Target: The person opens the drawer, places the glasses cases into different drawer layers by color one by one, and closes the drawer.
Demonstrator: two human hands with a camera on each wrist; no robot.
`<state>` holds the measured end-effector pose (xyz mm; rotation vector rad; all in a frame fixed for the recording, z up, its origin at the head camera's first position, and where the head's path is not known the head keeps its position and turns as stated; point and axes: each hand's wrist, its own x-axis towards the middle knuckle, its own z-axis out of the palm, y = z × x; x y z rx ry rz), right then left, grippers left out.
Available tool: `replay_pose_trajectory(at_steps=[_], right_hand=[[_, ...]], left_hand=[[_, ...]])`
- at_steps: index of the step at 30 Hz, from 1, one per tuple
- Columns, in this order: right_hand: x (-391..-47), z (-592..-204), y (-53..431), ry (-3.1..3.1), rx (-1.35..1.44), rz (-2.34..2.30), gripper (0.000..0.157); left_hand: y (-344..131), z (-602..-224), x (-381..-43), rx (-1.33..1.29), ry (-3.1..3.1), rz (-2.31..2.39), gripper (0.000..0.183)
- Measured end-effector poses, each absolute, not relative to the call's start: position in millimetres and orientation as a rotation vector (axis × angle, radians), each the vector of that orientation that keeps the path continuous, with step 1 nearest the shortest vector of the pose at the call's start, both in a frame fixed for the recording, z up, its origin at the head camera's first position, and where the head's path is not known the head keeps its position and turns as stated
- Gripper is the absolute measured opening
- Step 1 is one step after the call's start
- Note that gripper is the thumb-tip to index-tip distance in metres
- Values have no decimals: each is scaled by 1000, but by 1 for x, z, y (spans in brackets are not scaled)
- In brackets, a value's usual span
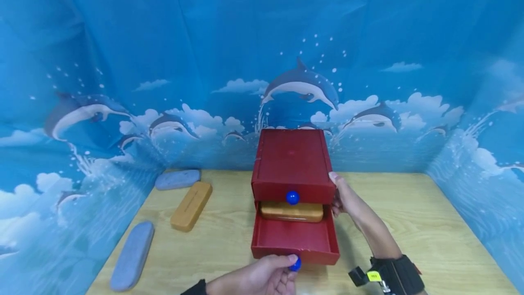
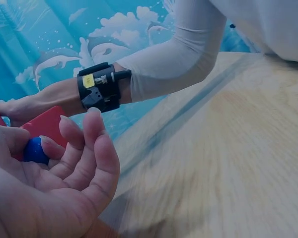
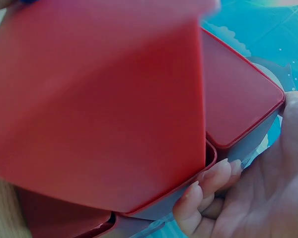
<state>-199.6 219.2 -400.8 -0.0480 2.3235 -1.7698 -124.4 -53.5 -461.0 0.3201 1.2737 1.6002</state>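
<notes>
A red drawer cabinet point(image 1: 292, 156) stands on the table, its lower drawer in the head view point(image 1: 268, 255) pulled out. Inside that drawer, toward the back, lies a tan hard case point(image 1: 292, 213), like a glasses case; the upper drawer partly covers it. My left hand point(image 1: 268, 276) pinches the open drawer's blue knob point(image 1: 295, 265) between thumb and fingers. At the cabinet's right side, my right hand point(image 1: 345, 197) holds the body, thumb at the top edge and fingers bent against the side. The right wrist view shows the drawer's red outer surface point(image 3: 114, 119) close up.
To the left lie a tan case point(image 1: 191, 206) and two grey-blue cases, one at the back point(image 1: 178, 179) and one nearer point(image 1: 132, 256). Another blue knob point(image 1: 292, 197) sits on the shut upper drawer. A dolphin-printed curtain point(image 1: 221, 58) surrounds the wooden table point(image 1: 417, 213).
</notes>
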Motion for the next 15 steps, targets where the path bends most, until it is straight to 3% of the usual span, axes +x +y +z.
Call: replay_pose_trajectory(at_steps=[7, 15], right_hand=[[-200, -404, 220, 2322, -46, -1747, 56], [-201, -402, 220, 2334, -9, -1728, 62]], left_hand=[[-57, -463, -116, 316, 1231, 1623, 29], [-56, -457, -108, 100, 1178, 1601, 20]])
